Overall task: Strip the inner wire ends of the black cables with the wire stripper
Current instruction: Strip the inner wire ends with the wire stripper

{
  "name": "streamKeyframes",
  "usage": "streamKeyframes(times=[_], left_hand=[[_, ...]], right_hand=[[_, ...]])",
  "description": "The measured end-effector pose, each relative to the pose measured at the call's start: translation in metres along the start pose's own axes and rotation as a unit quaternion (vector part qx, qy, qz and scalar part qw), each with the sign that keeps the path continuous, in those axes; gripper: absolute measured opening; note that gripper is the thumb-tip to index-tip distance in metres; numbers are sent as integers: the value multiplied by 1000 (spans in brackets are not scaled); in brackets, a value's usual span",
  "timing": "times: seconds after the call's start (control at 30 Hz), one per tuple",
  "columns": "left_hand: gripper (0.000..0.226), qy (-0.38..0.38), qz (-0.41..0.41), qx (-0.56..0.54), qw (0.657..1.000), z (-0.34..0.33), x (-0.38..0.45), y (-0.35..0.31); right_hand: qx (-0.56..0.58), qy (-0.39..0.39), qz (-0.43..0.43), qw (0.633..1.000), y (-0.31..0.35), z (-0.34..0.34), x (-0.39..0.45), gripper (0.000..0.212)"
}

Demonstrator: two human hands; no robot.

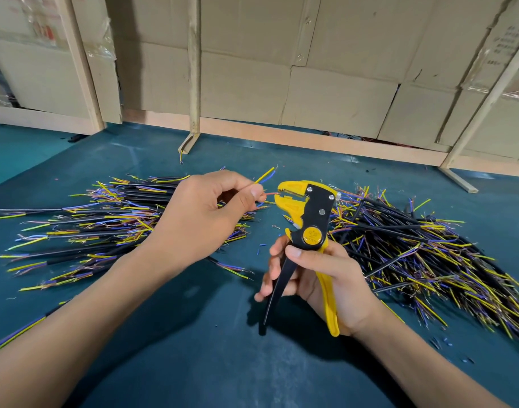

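Left hand [205, 213] pinched on red inner wire [270, 194], tip fed into wire stripper [306, 213] mouth. Right hand [320, 278] wrapped round handles, spread wide. Best kept straight and level, seated fully, then squeezed in one firm stroke.

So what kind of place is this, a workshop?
Probably a small wiring workshop or stockroom. Heaps of cut black cables lie on a blue-green bench, the right hand holds a wire stripper, and stacked cardboard boxes fill the back.
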State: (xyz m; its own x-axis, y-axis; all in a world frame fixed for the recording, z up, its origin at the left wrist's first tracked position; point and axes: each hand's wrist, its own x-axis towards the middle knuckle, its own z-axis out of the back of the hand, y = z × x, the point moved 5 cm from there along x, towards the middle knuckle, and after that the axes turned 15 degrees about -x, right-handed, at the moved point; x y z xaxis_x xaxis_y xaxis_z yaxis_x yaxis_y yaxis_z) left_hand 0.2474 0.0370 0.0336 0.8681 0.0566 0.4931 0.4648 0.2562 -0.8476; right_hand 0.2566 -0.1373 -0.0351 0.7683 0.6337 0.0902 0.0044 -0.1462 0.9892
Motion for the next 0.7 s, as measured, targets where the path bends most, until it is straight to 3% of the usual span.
streamKeyframes(times=[0.5,0.7], left_hand=[[21,4,11,-18,1000,-4,0,3],[18,7,-6,28,1000,-3,-1,3]], right_hand=[[2,2,-26,1000,4,-5,-1,12],[-2,1,-27,1000,4,-5,0,12]])
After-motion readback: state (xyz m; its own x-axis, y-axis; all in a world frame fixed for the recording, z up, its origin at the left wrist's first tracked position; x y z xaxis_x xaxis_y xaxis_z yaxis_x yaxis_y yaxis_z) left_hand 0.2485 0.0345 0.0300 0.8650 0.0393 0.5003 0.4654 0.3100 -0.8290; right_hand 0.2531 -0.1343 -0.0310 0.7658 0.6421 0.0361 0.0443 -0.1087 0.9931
